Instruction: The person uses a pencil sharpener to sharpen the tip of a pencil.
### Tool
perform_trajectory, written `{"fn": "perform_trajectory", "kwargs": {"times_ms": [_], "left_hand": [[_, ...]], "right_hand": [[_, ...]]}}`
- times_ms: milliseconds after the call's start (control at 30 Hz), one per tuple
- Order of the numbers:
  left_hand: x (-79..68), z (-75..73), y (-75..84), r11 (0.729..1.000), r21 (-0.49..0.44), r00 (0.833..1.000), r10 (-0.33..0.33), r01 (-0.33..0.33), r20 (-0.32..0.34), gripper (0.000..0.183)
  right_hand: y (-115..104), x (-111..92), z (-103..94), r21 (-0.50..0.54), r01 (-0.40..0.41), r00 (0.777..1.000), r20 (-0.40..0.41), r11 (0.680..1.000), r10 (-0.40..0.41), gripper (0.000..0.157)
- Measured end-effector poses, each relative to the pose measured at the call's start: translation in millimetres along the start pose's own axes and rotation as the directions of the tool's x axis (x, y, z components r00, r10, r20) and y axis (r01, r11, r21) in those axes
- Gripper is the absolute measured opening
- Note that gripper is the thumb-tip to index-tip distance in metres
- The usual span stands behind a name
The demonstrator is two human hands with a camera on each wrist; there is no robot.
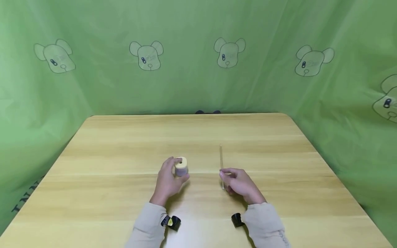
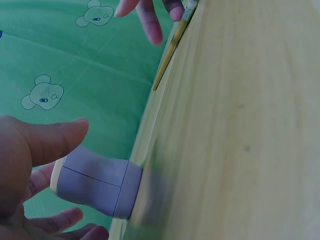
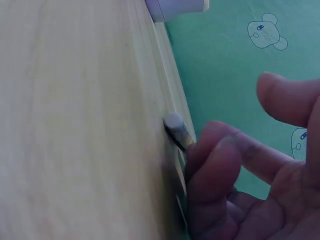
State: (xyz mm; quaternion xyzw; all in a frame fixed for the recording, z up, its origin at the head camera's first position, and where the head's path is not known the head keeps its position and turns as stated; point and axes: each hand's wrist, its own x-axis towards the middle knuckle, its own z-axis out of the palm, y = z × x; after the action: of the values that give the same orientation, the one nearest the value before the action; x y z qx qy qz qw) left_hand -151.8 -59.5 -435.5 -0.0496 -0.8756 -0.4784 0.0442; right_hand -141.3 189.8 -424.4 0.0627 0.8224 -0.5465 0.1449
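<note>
A small lavender pencil sharpener [image 1: 181,169] with a cream top and a dark hole in it stands upright on the table. My left hand [image 1: 168,182] is around its left and near sides, thumb and fingers spread; in the left wrist view the thumb stands apart from the sharpener [image 2: 95,180]. To the right lies a yellow pencil [image 1: 221,156], its white end toward me. My right hand [image 1: 240,182] is over the pencil's near part. In the right wrist view its fingers are bent beside the pencil [image 3: 175,122] and the thumb is held away; contact is partly hidden.
The wooden table [image 1: 108,144] has rounded far corners. A green cloth [image 1: 186,89] with bear-head outlines hangs behind it and along both sides. A black wrist device [image 1: 175,223] sits on the left sleeve, another black device [image 1: 237,219] by the right sleeve.
</note>
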Motion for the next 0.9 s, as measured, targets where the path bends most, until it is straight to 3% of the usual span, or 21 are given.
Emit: {"fn": "perform_trajectory", "kwargs": {"times_ms": [100, 333, 533, 900], "left_hand": [[2.2, -1.2, 2.5, 1.0, -0.014, 1.0, 0.005, -0.005, -0.018, 0.054], [0.2, -2.6, 5.2, 1.0, -0.001, 0.991, -0.025, 0.025, -0.131, 0.047], [0.1, -3.5, 5.1, 0.998, -0.021, 0.989, -0.067, 0.065, -0.131, 0.056], [0.6, -6.4, 6.4, 0.991, -0.096, 0.988, -0.105, 0.094, -0.111, 0.058]], "right_hand": [[-1.6, 0.4, -1.0, -0.062, -0.007, 1.0, 0.016, 0.998, 0.008, 0.043], [-4.4, -1.6, -1.9, -0.136, -0.027, 1.0, 0.005, 0.99, 0.028, 0.036], [-4.2, -0.6, -5.6, -0.247, -0.032, 0.998, -0.058, 0.968, 0.018, 0.036], [-2.5, 3.4, -8.6, -0.406, -0.025, 0.997, -0.082, 0.914, -0.009, 0.033]]}}
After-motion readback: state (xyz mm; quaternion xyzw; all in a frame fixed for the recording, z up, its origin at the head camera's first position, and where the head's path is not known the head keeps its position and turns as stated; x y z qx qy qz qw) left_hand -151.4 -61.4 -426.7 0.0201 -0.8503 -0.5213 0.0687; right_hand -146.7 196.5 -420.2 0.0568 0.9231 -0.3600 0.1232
